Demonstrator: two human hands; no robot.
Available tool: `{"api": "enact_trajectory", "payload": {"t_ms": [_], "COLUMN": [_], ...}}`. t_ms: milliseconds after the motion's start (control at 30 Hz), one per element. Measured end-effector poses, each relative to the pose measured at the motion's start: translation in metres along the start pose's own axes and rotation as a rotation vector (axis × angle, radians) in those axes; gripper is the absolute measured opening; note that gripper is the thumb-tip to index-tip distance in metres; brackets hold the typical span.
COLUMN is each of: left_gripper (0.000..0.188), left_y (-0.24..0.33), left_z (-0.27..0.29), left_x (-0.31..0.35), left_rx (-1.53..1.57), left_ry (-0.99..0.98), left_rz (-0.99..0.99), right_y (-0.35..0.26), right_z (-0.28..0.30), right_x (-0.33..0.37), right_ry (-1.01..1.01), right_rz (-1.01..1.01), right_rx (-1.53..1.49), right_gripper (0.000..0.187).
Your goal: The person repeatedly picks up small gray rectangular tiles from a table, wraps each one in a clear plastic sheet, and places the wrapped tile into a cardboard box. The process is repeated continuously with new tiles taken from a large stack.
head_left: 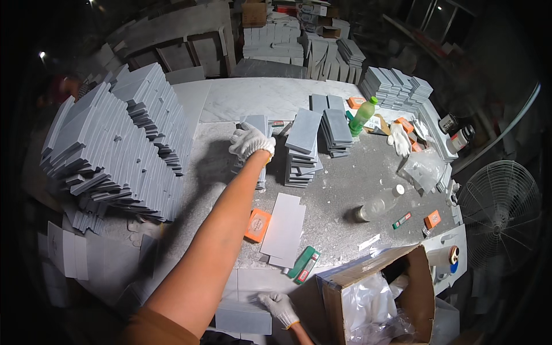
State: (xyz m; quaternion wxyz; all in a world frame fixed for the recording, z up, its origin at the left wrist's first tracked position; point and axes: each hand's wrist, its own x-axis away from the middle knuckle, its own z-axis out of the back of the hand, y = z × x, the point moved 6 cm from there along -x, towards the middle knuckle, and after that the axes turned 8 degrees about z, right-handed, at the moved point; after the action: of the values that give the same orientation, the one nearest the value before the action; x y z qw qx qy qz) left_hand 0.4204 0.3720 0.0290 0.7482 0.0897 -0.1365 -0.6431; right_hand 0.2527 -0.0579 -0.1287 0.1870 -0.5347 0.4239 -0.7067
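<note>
My left hand (250, 142), in a white knitted glove, reaches far over the table. Its fingers curl round the upper part of a short stack of grey tiles (259, 122), and the glove covers much of that stack. Low in the view, my right hand (279, 307), gloved too, is closed at the right edge of a grey rectangular tile (244, 321) by the near table edge. Just right of my left hand stands a taller tile stack (303, 132). Between my hands lie thin white sheets (283, 227) and an orange box (257, 225).
Large leaning rows of tiles (115, 149) fill the left side. An open cardboard box (339, 299) with plastic bags stands at the near right. A green bottle (362, 118), a clear bottle (379, 206) and a green box (302, 264) are on the table. A fan (499, 198) stands right.
</note>
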Motion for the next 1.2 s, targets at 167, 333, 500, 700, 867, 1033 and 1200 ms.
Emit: {"api": "enact_trajectory", "payload": {"t_ms": [167, 333, 500, 700, 867, 1033, 1200], "left_gripper": [0.063, 0.061, 0.074, 0.092, 0.088, 0.078, 0.075], "left_y": [0.001, -0.005, -0.014, -0.093, -0.231, -0.334, -0.359], "left_z": [-0.012, -0.029, 0.019, 0.061, 0.108, 0.116, 0.093], "left_x": [-0.002, -0.021, -0.002, 0.054, 0.175, 0.274, 0.311], "left_rx": [0.024, 0.002, 0.081, 0.304, 0.275, -0.003, -0.053], "left_ry": [0.032, 0.075, -0.132, -0.232, -0.411, -0.636, -0.552], "left_rz": [0.01, 0.044, -0.168, -0.619, -1.123, -1.181, -1.276], "right_y": [0.019, -0.006, 0.003, 0.041, -0.018, -0.024, 0.002], "right_z": [-0.002, 0.001, 0.003, -0.014, -0.008, 0.003, -0.003], "right_x": [-0.004, 0.004, 0.003, -0.02, -0.004, -0.003, -0.017], "right_ry": [0.009, -0.061, -0.022, -0.034, -0.104, -0.084, -0.104], "right_rz": [-0.052, -0.068, -0.016, 0.039, 0.174, 0.161, 0.188], "right_rx": [0.036, 0.01, 0.052, -0.253, -0.444, 0.027, -0.158], "right_gripper": [0.041, 0.03, 0.03, 0.023, 0.022, 0.025, 0.026]}}
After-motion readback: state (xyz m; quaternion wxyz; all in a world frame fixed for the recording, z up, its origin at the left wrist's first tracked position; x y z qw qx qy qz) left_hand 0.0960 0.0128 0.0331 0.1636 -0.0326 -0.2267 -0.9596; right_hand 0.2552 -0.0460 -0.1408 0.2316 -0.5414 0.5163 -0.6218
